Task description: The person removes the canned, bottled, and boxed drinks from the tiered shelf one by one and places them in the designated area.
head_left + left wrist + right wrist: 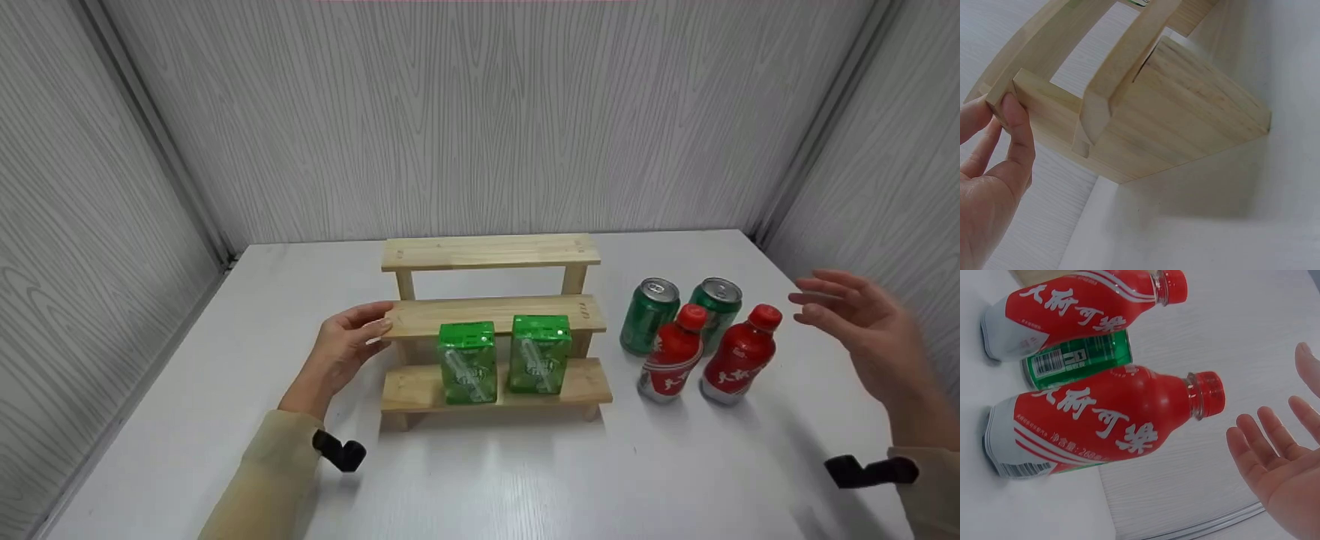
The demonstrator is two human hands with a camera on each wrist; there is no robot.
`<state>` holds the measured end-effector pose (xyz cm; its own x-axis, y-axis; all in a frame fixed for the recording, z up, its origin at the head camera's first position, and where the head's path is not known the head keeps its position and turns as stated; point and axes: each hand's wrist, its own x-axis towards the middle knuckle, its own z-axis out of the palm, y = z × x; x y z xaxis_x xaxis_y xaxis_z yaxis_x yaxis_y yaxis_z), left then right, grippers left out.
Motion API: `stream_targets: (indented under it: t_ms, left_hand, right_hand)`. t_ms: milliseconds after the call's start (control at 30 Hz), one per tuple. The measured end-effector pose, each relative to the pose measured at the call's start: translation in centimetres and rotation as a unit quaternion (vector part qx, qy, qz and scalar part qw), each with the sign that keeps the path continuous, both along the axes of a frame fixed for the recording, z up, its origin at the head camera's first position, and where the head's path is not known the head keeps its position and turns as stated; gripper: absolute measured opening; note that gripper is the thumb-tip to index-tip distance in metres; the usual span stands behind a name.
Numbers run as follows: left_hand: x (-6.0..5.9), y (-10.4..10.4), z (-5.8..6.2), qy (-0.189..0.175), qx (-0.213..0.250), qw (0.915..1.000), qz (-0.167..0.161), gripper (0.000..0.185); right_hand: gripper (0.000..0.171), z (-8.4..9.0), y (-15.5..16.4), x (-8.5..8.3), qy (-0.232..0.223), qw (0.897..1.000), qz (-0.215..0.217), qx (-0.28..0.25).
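Centre frame, the left hand [346, 346] pinches the rack [491, 252] at its middle shelf end; two cartons [467, 362] stand on the bottom shelf. Right of frame, the right hand [862, 324] is spread, holding nothing, near the bottles [739, 354]. Bottles and cans [649, 316] remain on the table [525, 480], unshelved.

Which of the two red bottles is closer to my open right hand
The right-hand red bottle, the outer one of the pair; the other red bottle stands farther from your right hand.

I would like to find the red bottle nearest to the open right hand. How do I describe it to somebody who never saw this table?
Start at the three-step wooden shelf on the white table. To its right stand two green cans with two red bottles in front. The wanted red bottle is the outer one, farthest from the shelf, closest to the open right hand.
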<state>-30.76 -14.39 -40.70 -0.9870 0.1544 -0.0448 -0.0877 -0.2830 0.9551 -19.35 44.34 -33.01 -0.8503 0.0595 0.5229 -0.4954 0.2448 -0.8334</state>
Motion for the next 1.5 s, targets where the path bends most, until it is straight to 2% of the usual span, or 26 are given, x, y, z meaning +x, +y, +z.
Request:
stream_targets:
  t_ms: [100, 200, 333, 467, 700, 933, 1133, 1500]
  left_hand:
    - [-0.1, -0.1, 0.0, -0.003, 0.002, 1.0000, 0.002, 0.042]
    - [0.0, 0.0, 0.1, -0.004, 0.005, 1.0000, 0.007, 0.041]
    - [0.0, 0.1, 0.0, -0.006, 0.003, 0.9999, 0.008, 0.043]
    - [0.1, 0.1, 0.0, -0.005, 0.000, 1.0000, 0.005, 0.046]
    - [0.1, -0.1, 0.0, -0.011, -0.005, 0.9999, 0.007, 0.048]
    - [0.1, 0.1, 0.2, -0.008, 0.007, 0.9999, 0.008, 0.039]
    - [0.2, 0.2, 0.2, -0.012, 0.005, 0.9999, 0.011, 0.040]
    - [0.1, 0.2, 0.1, -0.017, 0.006, 0.9998, 0.012, 0.043]
  right_hand:
    - [0.044, 0.6, -1.2, 0.1, 0.007, 0.999, -0.008, 0.031]
    - [0.045, 1.1, -2.4, 0.1, 0.016, 0.999, 0.011, 0.044]
    - [0.046, 1.6, -3.7, -0.1, 0.036, 0.995, 0.089, 0.014]
    - [0.049, 1.6, -4.9, -0.3, 0.043, 0.989, 0.140, 0.005]
    - [0.052, 1.2, -8.0, -1.1, 0.008, 0.987, 0.155, 0.034]
    - [0.049, 0.6, -11.9, -2.1, -0.020, 0.984, 0.158, 0.082]
    - [0.048, -0.1, -14.6, -2.6, -0.029, 0.981, 0.179, 0.069]
    - [0.051, -2.2, -17.8, -3.8, -0.073, 0.969, 0.225, 0.073]
